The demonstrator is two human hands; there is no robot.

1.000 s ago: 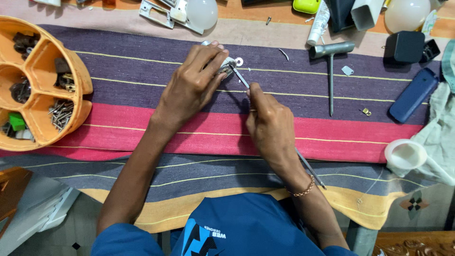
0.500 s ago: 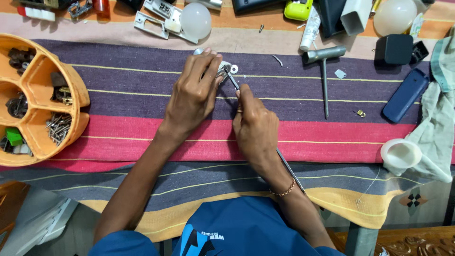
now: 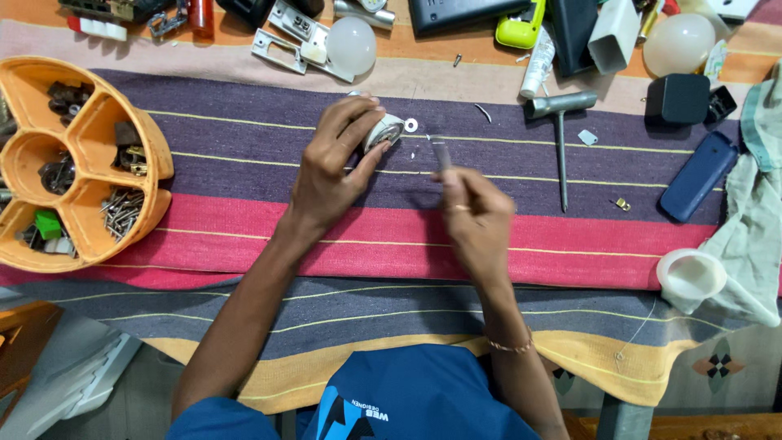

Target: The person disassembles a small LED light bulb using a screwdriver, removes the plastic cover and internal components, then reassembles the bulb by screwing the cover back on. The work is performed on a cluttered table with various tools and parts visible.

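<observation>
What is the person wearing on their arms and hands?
Both arms are bare, with no gloves on the left hand or right hand. The right wrist has a thin beaded bracelet, and a finger has a ring. The shirt is blue, short-sleeved.

We see the tray left of the hands, T-wrench and phone right, bulb behind, all on the cloth.
</observation>
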